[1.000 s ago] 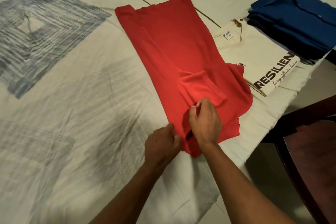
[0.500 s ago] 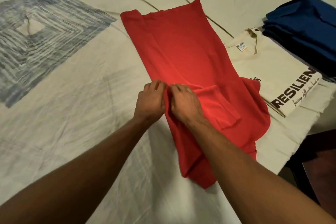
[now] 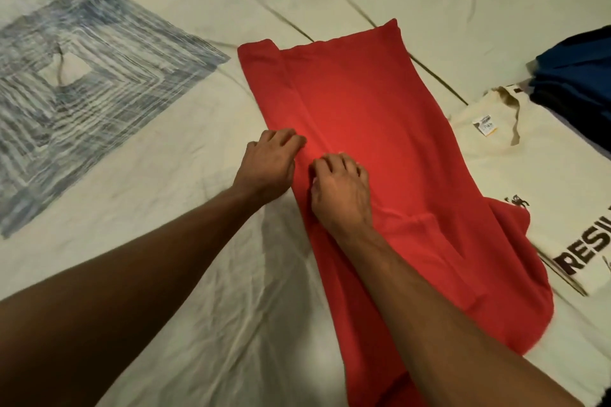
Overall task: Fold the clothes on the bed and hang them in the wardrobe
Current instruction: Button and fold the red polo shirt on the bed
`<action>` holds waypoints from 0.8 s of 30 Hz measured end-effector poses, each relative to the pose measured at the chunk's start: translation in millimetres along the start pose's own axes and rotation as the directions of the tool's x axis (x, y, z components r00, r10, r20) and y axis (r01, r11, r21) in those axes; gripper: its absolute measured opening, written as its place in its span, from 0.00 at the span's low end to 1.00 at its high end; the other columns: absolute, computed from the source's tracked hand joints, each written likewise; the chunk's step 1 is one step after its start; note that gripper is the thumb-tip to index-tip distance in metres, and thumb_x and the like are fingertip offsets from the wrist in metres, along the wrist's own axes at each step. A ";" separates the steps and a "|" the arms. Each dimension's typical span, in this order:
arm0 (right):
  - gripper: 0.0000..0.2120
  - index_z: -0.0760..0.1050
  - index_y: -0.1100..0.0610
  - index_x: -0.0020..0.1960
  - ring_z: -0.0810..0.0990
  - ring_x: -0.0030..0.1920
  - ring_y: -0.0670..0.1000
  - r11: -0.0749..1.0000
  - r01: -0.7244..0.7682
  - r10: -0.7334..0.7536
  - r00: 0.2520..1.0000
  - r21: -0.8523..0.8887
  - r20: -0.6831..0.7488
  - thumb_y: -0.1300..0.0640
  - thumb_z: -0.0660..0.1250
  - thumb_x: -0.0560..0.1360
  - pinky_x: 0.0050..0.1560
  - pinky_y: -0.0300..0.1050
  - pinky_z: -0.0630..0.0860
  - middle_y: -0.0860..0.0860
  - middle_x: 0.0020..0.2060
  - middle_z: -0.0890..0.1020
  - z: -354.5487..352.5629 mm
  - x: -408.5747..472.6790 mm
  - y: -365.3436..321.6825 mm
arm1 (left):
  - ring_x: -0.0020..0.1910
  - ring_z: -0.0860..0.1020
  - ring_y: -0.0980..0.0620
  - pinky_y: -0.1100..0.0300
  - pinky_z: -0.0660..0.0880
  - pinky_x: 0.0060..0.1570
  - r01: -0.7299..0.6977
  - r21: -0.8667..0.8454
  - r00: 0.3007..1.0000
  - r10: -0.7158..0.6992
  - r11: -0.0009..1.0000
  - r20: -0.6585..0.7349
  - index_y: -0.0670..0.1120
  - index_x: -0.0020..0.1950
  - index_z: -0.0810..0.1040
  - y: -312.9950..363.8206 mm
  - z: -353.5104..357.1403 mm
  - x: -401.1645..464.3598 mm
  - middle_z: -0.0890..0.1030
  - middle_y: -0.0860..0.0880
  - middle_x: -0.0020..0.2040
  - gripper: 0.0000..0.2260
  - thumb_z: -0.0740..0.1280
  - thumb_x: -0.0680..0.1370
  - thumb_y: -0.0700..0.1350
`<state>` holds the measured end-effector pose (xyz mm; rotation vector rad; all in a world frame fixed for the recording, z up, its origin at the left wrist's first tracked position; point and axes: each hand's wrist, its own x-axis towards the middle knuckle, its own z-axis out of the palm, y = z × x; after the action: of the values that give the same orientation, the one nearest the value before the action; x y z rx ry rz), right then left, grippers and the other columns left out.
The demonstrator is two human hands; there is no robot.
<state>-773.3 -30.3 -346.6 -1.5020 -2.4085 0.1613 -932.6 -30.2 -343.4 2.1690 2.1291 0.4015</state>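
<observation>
A red shirt (image 3: 363,102) lies on the bed as a long strip, folded lengthwise, with a sleeve tucked across its lower part. My left hand (image 3: 269,162) sits at the shirt's left edge about halfway up, its curled fingers gripping the fabric there. Just to its right, my right hand (image 3: 340,188) rests on the shirt with bent fingers pinching the cloth near the same edge. My right forearm covers the strip's near end.
A folded cream T-shirt (image 3: 545,175) with dark lettering lies right of the red shirt, touching it. Folded blue clothes (image 3: 575,76) are stacked at the far right. The pale bedsheet (image 3: 198,10) has a blue-grey square pattern (image 3: 82,86) on the left.
Both hands have moved from the shirt's near end up along its left edge to about the middle. My view has shifted forward and left, so the chair is out of sight.
</observation>
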 end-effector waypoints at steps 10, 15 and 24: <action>0.17 0.72 0.57 0.62 0.72 0.62 0.59 0.953 -0.300 0.301 0.947 -0.029 0.111 0.47 0.63 0.79 0.57 0.56 0.70 0.56 0.60 0.77 12.1 75.9 -1.0 | 0.53 0.78 0.35 0.47 0.72 0.43 -0.031 0.172 0.992 0.009 0.985 0.127 0.47 0.70 0.68 -54.0 -25.9 124.7 0.71 0.42 0.67 0.15 0.58 0.83 0.46; 0.15 0.73 0.56 0.61 0.74 0.63 0.59 0.935 -0.350 0.333 0.922 0.056 0.199 0.48 0.63 0.79 0.58 0.54 0.71 0.55 0.59 0.79 18.9 96.7 2.7 | 0.51 0.79 0.33 0.49 0.68 0.40 0.009 0.385 0.981 -0.083 0.923 0.177 0.48 0.70 0.68 -66.8 -25.5 176.3 0.73 0.37 0.59 0.14 0.55 0.85 0.48; 0.11 0.70 0.58 0.57 0.80 0.51 0.64 0.947 -0.275 0.250 0.955 0.166 0.159 0.51 0.60 0.80 0.46 0.55 0.73 0.60 0.47 0.82 11.0 94.3 13.0 | 0.50 0.79 0.35 0.50 0.67 0.39 0.037 0.426 0.990 -0.091 0.904 0.109 0.41 0.61 0.72 -76.8 -10.6 213.0 0.79 0.38 0.52 0.10 0.58 0.81 0.39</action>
<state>-804.1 60.3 -342.3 -1.7661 -2.2066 0.5485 -1009.2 182.2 -323.0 2.2409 2.3820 -0.2262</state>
